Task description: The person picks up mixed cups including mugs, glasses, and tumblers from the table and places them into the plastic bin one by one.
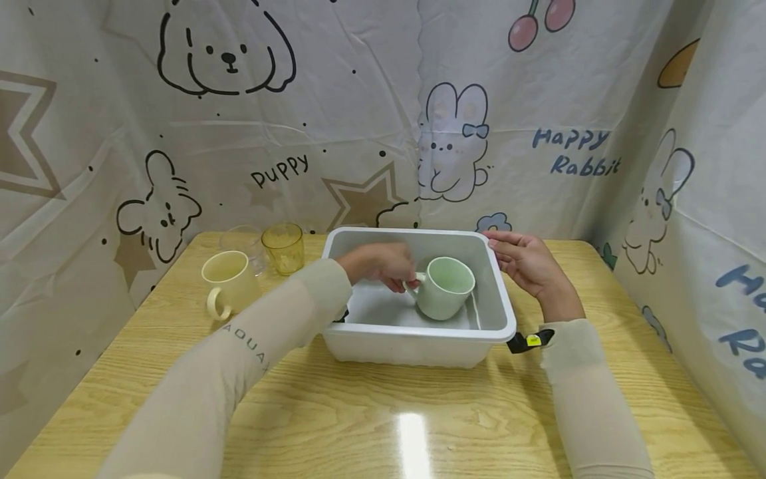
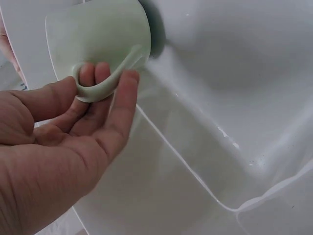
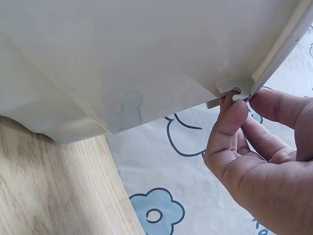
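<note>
A pale green mug (image 1: 443, 293) stands upright inside a white plastic bin (image 1: 413, 336), toward the bin's right side. My left hand (image 1: 385, 263) reaches in over the bin's left part and grips the mug by its handle. The left wrist view shows the fingers (image 2: 128, 93) hooked through and around that handle (image 2: 100, 90), with the thumb against its outer side. At the bin's back right corner, my right hand (image 1: 526, 263) pinches the rim between thumb and fingers. Up close in the right wrist view, the fingertips (image 3: 237, 112) sit under the rim's corner.
Left of the bin on the wooden table (image 1: 335, 412) stand a yellow mug (image 1: 233, 283), an amber glass (image 1: 284, 249) and a clear glass (image 1: 254, 249), which the yellow mug partly hides. A printed curtain (image 1: 359, 100) hangs behind the table and along its sides.
</note>
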Motion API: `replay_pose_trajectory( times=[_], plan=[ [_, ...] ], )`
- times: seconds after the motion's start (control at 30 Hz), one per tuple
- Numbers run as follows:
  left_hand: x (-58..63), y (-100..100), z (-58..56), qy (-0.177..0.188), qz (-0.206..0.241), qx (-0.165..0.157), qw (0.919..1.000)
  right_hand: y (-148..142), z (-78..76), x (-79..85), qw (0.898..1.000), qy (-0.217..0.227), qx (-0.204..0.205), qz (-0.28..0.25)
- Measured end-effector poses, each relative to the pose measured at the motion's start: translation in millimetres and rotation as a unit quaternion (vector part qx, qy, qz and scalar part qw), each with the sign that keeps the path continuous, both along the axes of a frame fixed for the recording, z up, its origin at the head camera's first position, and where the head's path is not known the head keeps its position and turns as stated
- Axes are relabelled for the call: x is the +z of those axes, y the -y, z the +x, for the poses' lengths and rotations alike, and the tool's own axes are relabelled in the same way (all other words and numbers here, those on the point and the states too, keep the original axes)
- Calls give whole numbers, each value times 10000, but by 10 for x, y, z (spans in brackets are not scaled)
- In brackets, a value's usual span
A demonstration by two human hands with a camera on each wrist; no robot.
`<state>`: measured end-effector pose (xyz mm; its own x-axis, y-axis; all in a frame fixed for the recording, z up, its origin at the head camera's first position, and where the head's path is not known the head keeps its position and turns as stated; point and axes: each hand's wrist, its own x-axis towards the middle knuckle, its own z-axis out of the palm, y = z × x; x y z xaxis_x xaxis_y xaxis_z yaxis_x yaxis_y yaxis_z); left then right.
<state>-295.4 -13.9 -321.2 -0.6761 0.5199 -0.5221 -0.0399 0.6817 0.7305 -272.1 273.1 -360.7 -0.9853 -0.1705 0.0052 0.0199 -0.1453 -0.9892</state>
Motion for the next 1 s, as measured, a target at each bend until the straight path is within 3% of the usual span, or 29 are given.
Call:
replay_pose_trajectory(
  times=[0.23,0.47,0.7,1.0],
  plan=[
    [-4,31,-1,-24,-217,103,9997,20,-11,5,10000,-25,-24,2],
    [-15,22,33,66,-136,138,9998,9,-11,-4,10000,0,-63,67],
    [-41,6,28,145,-54,72,9999,-5,-6,-3,10000,-16,-16,-15],
    [-49,26,28,-96,-208,-142,9996,-8,-3,-4,10000,-18,-29,81]
  ],
)
